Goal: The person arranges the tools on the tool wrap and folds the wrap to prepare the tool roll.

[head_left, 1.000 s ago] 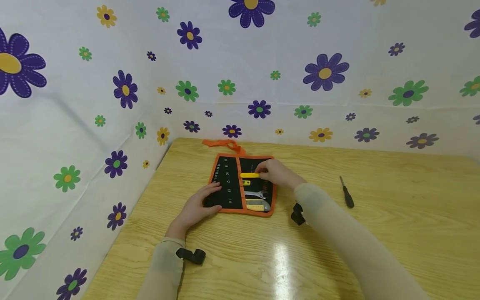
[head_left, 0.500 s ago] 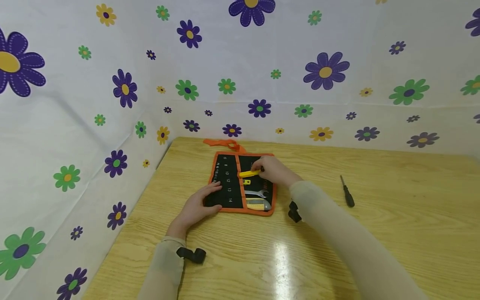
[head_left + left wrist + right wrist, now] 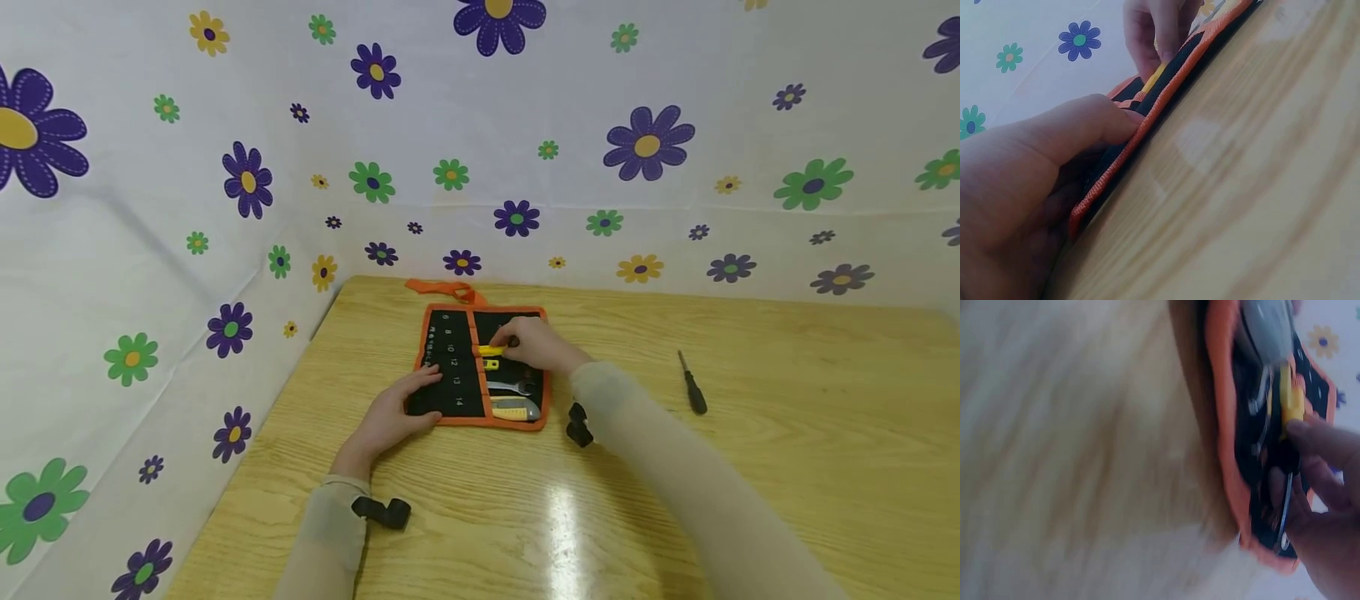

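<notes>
A black tool roll with orange edging (image 3: 468,406) lies unfolded on the table. My right hand (image 3: 536,343) pinches a yellow-handled screwdriver (image 3: 1293,403) over its right half; in the right wrist view the metal shaft points back under my palm. The handle's end is at the orange-edged pocket mouth, partly inside it. Below it, a small yellow-ended tool (image 3: 491,364), an open-end wrench (image 3: 510,387) and a yellow and grey utility knife (image 3: 513,409) sit in pockets. My left hand (image 3: 390,412) rests with spread fingers on the roll's left edge, thumb (image 3: 1113,122) along the orange border.
A black-handled screwdriver (image 3: 693,390) lies on the wooden table (image 3: 810,433) to the right. An orange strap (image 3: 442,287) trails behind the roll. White flowered cloth (image 3: 555,183) stands as a wall at the back and left.
My right hand has shifted left with the yellow screwdriver, its handle sliding further into the pocket, so less of the yellow shows. My left hand has stayed in place.
</notes>
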A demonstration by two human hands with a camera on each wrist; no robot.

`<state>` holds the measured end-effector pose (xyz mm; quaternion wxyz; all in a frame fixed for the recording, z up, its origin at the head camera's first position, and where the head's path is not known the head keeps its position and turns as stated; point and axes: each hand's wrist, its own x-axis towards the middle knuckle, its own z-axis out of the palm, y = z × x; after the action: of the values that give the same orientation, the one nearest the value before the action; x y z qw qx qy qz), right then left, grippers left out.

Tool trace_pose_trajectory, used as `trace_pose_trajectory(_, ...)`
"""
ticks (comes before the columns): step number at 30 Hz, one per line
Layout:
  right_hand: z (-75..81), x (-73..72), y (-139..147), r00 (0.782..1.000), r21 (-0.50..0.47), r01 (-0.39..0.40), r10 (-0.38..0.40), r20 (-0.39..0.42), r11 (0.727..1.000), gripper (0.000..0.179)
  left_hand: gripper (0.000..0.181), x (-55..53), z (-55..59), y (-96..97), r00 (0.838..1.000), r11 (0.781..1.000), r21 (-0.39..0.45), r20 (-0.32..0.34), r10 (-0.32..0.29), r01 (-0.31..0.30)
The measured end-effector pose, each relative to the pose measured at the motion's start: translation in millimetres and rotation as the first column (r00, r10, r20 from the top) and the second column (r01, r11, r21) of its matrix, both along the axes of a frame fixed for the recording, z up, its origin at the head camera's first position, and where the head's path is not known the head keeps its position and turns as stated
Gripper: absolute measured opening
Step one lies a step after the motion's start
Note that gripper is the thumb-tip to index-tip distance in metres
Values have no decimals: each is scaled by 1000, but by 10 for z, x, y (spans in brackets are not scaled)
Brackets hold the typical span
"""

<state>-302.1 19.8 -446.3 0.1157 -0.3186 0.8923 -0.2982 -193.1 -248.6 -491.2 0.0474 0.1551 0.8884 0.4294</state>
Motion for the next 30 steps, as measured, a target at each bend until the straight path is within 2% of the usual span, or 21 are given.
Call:
trace_pose_trajectory(8,-6,68,-121,998,-20,42,-42,-38,999,19,59,-10,-9,20,1000,1000,2,2,-6,6)
trace_pose_trajectory(11,-9,57,-93,998,-18,65,-66,-22,998,19,59,-21,-22,22,1000,1000,6,5,0,0)
trace_pose_trajectory(16,-19,41,42,998,9,55,-55,-17,998,19,60,-27,-31,28,1000,1000,16,12,-1,1)
trace_pose_trajectory(20,-32,46,206,998,37,45,-44,-43,998,15,60,-21,-31,22,1000,1000,14,20,5,-5)
trace_pose_trajectory(25,-4,76,407,996,28,64,-62,-71,998,10,60,-16,-32,4,1000,1000,14,19,8,-8)
trace_pose_trajectory(30,2,84,502,991,39,67,-62,-122,997,5,60,-11,-38,-21,1000,1000,8,7,9,-9)
